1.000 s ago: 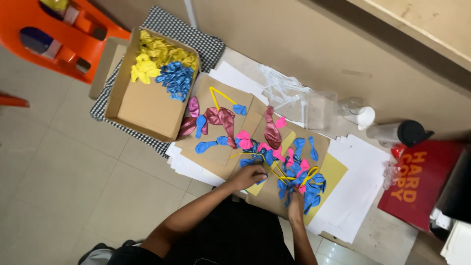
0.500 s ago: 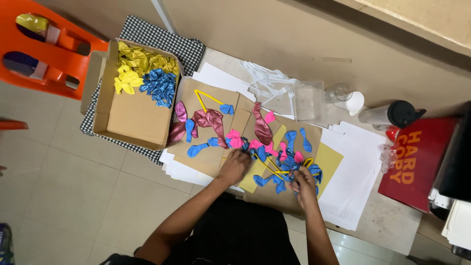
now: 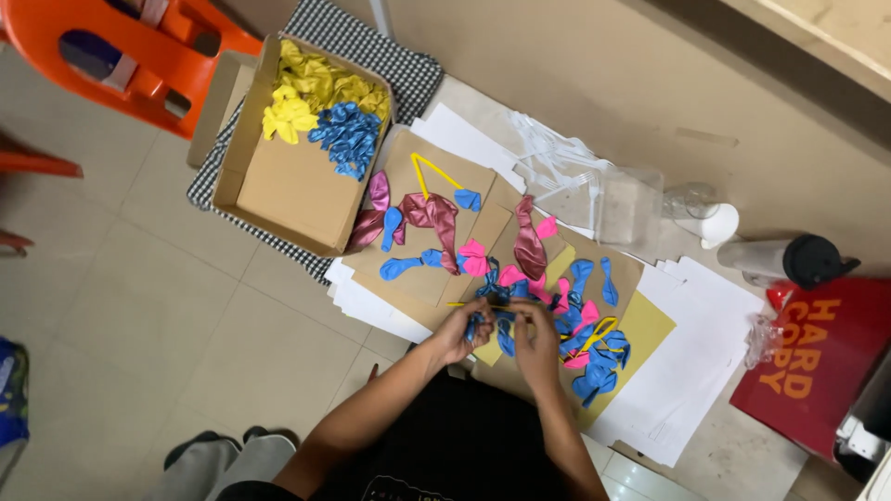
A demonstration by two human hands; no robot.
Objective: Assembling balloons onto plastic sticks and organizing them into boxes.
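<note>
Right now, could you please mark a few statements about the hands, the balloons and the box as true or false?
1. Both hands, the left hand and the right hand, meet over the blue balloons. True.
2. The cardboard box holds only pink balloons. False: it holds yellow balloons and blue ones.
3. An orange chair stands beside the box. True.
4. The red folder lies inside the box. False: it lies far off at the person's right.

Orange chair (image 3: 139,65) (beside cardboard box (image 3: 288,190))
</note>
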